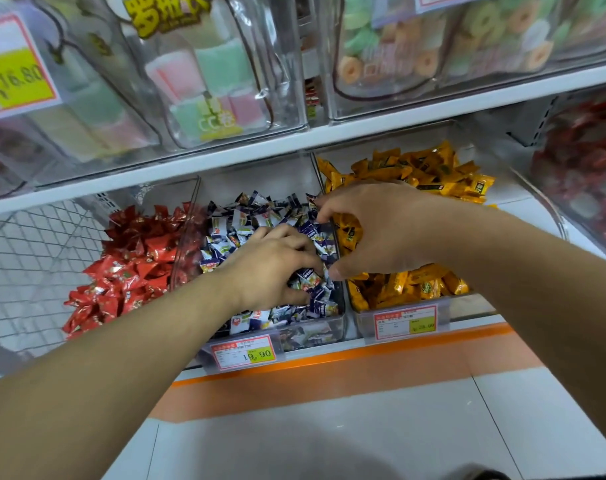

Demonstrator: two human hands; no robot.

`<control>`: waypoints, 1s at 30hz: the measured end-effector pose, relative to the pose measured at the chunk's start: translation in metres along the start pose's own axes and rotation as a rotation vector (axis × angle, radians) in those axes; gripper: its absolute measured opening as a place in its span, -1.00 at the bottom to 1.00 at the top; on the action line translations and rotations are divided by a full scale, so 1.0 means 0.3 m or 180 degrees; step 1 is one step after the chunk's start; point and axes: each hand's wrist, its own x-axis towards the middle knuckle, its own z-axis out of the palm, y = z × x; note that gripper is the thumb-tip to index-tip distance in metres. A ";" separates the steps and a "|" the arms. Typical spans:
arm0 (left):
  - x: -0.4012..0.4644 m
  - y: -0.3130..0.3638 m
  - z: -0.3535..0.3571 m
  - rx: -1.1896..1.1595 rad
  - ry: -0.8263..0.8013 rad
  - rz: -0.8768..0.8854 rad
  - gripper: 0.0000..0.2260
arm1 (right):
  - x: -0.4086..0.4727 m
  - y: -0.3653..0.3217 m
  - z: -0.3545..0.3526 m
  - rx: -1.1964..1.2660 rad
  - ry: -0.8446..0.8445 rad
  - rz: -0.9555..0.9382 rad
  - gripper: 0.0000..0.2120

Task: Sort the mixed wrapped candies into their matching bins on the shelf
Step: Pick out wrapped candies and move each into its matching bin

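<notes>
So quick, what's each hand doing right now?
Left hand: fingers curled into the blue-and-white candies; a grip cannot be told.
Right hand: fingers pinching one blue-and-white candy.

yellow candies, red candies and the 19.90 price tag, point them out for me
yellow candies point(415, 174), head view, on a wrapper near the top of the pile
red candies point(132, 258), head view, middle of the red pile
19.90 price tag point(244, 355), head view, centre of the tag on the middle bin's front

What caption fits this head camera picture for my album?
Both hands, left and right, dig into the blue-and-white candies bin between red candies and yellow candies.
</notes>
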 end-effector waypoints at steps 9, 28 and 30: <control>0.022 -0.081 -0.033 0.0070 0.0084 -0.0356 -0.53 | -0.003 0.008 -0.001 0.0114 0.0019 -0.0041 -0.29; -0.087 0.025 -0.009 -0.1077 -0.0034 0.0271 -0.62 | 0.002 0.004 0.002 0.0043 0.0030 -0.0007 -0.25; -0.079 0.028 0.020 -0.0924 -0.0002 0.0292 -0.61 | 0.004 0.003 0.005 0.0035 0.0045 -0.0017 -0.25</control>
